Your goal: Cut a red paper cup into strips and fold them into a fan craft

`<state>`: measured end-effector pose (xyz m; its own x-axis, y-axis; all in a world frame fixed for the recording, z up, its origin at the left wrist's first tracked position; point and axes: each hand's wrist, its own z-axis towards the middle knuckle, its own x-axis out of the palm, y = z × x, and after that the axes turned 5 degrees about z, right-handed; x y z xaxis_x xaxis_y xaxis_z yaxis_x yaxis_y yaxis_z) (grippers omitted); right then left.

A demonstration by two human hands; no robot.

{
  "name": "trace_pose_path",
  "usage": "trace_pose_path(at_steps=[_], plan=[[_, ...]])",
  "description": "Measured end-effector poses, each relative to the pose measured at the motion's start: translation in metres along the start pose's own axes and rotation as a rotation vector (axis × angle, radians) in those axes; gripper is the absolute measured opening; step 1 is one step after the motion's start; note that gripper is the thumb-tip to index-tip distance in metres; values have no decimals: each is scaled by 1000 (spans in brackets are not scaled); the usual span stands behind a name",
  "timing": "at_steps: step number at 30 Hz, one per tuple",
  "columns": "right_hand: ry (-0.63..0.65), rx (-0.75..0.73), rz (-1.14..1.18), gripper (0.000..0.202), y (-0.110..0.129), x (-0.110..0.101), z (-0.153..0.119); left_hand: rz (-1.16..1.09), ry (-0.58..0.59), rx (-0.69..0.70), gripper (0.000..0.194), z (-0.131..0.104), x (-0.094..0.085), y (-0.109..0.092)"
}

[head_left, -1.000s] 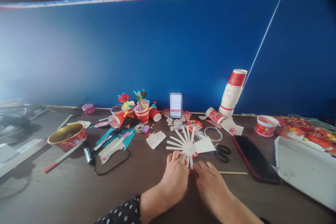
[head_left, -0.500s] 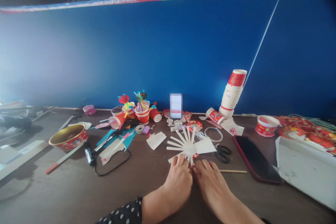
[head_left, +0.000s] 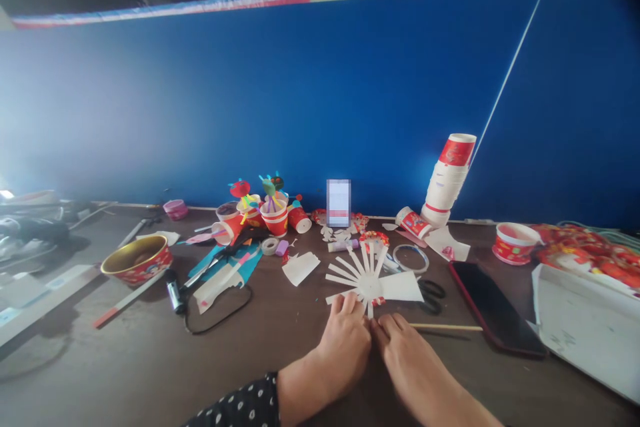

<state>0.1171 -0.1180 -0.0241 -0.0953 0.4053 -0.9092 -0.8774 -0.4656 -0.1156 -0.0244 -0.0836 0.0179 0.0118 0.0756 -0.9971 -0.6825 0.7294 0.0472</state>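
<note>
Pinching the near strip of the fanned cup, left hand and right hand meet.

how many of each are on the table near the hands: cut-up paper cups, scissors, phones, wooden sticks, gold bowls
cut-up paper cup, fanned into strips, touched by left hand and right hand: 1
scissors: 1
phone: 1
wooden stick: 1
gold bowl: 1
total: 5

head-worn view, facing forward, down over table
</note>
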Motion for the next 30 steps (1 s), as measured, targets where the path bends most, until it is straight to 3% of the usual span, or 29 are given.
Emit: trace_pose_path(at_steps=[7,13,18,30], plan=[[-72,75,92,30,7,2,4,-15,-10,-17,23,-1,-3,-2],[-113,53,79,26,6,-4,6,-151,15,-127,24,0,-4,2],[-143,51,59,25,2,-4,4,-144,42,-118,25,1,-2,4],[-38,77,26,21,4,-7,11,-51,-19,-51,22,0,6,6]])
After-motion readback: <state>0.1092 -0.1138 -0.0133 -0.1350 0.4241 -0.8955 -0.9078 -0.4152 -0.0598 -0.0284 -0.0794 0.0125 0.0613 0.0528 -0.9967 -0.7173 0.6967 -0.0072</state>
